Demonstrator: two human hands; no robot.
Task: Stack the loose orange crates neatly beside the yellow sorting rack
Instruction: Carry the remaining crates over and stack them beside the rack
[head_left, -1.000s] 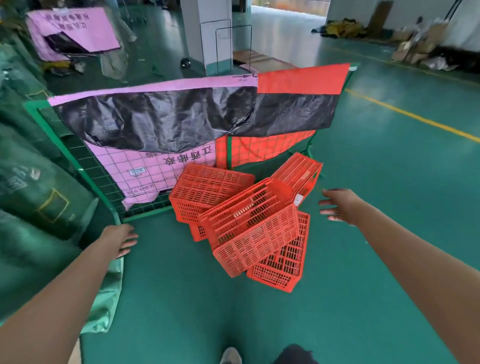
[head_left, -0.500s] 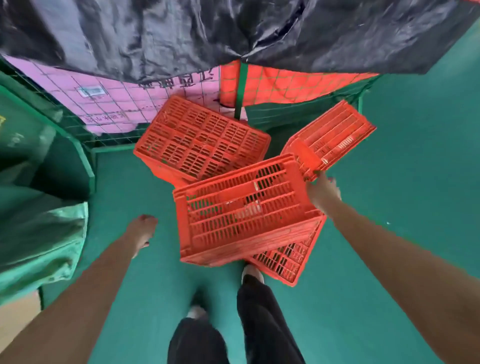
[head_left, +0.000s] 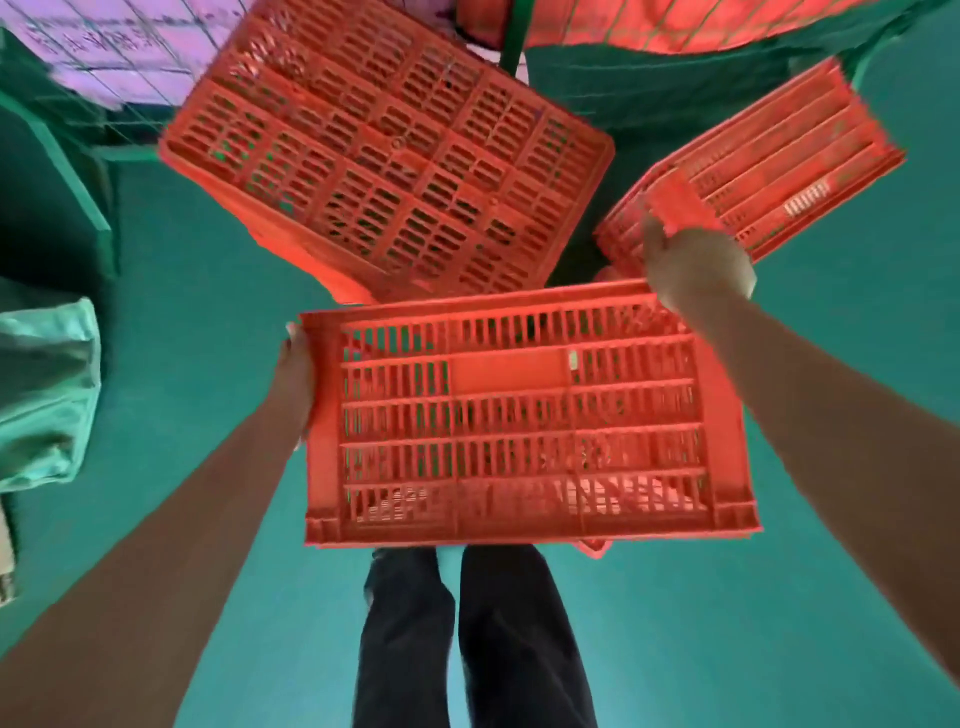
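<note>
An orange slatted crate (head_left: 524, 415) fills the middle of the head view, its long side facing me. My left hand (head_left: 297, 374) grips its left end. My right hand (head_left: 696, 265) is closed on its upper right corner. Behind it, an upturned orange crate (head_left: 384, 156) lies with its slotted bottom up. Another orange crate (head_left: 769, 171) leans tilted at the right, just beyond my right hand. A corner of one more orange crate (head_left: 597, 546) pokes out beneath the held crate. No yellow rack is in view.
A green wire-mesh fence (head_left: 511, 31) with pink and orange panels stands behind the crates. Green sacks (head_left: 41, 395) are piled at the left. The floor (head_left: 779, 571) is green; my legs in dark trousers (head_left: 467, 639) stand just below the held crate.
Both hands have closed in on the front crate: the left hand moved from the floor side to its left end. The crate now shows its long side to me, and the view has dropped closer.
</note>
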